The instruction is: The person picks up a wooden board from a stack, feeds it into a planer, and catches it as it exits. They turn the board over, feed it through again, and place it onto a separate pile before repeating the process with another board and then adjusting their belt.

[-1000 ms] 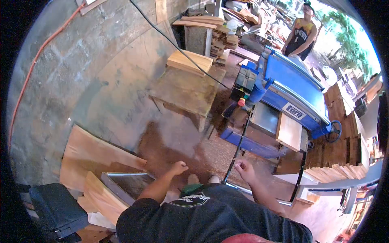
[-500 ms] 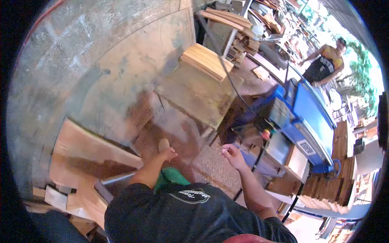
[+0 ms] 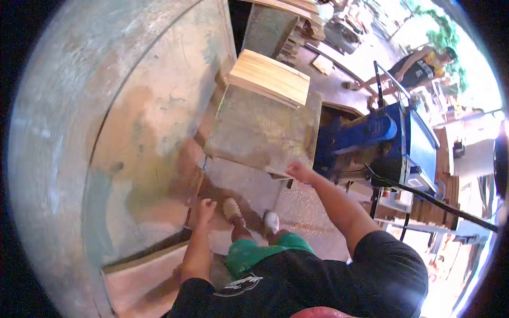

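My left hand hangs over the floor beside the tall board that leans on the wall. Its fingers are apart and bent a little, with nothing in them. Near the front edge of a low worn table is my right hand, its fingers loosely bent and no object visible in it. A stack of light wood boards lies on the far part of that table, out of reach of both hands.
A blue machine stands to the right, with a dark bar jutting from it. The large leaning board covers the left side. A wide plank lies low at left. Another person is beyond the machine.
My view has swung and come nearer to the low table and its board stack. My right hand has moved toward the table's edge. The other person is now turned and bent differently.
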The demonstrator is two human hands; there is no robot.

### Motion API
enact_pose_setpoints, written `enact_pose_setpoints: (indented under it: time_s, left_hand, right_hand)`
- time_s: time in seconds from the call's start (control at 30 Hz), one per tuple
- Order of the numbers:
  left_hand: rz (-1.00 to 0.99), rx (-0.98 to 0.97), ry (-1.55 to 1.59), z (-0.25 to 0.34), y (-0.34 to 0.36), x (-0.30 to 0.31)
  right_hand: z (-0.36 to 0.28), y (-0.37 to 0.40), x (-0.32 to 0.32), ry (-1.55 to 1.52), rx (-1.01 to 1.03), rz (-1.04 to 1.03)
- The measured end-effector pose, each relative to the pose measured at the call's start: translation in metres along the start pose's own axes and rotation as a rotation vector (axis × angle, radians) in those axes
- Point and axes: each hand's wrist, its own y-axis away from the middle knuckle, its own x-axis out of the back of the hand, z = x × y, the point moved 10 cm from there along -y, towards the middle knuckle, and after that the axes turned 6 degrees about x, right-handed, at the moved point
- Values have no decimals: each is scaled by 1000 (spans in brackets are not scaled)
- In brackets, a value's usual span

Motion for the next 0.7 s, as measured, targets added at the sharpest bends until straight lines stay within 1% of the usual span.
enact_pose_setpoints:
  time_s: [0.03,0.07,0.1,0.17,0.2,0.23,0.27,0.3,0.37,0.4,0.43,0.47,0.53,0.57,0.6,0.63,0.67,0.7]
  left_hand:
    - [38,53,-61,-11,-6,25]
    - [80,107,-125,-16,-11,46]
    - [68,108,-148,-9,-14,57]
    - [20,293,-174,-6,-16,85]
    - [21,294,-198,7,-18,94]
    - [35,239,-294,29,-22,98]
    - [50,185,-392,51,-26,101]
    - [56,183,-416,68,-32,103]
    - [-9,342,-15,90,-49,92]
    - [-3,340,-32,122,-60,88]
    - [-20,288,-80,164,-73,84]
    - [-40,240,-128,195,-93,78]
    - [-67,-33,-151,224,-172,60]
    - [-71,-37,-89,258,-201,51]
    - [-74,-36,-23,298,-228,40]
    - [-55,-92,-22,332,-260,33]
    - [-37,-153,-14,363,-298,25]
    - [-54,-178,-17,385,-344,16]
  right_hand:
    - [-1,-19,12,92,110,145]
    - [-8,-33,22,68,21,60]
    - [-19,-47,34,41,-62,-30]
    - [-19,-78,60,-8,-111,103]
    - [-11,-93,73,-10,-99,184]
    - [-2,-109,88,-12,-86,268]
    - [0,-120,106,5,-106,335]
    - [2,-133,125,22,-125,400]
    - [16,-157,158,-72,-233,471]
    - [25,-174,181,27,-256,541]
    - [38,-188,201,123,-287,609]
    - [59,-206,212,104,-299,608]
    - [91,-231,250,45,-247,850]
    - [98,-239,262,34,-269,853]
    - [100,-244,274,-107,-329,807]
    - [107,-252,272,-249,-389,759]
    - [121,-264,273,-251,-408,762]
    - [130,-283,271,-468,-335,748]
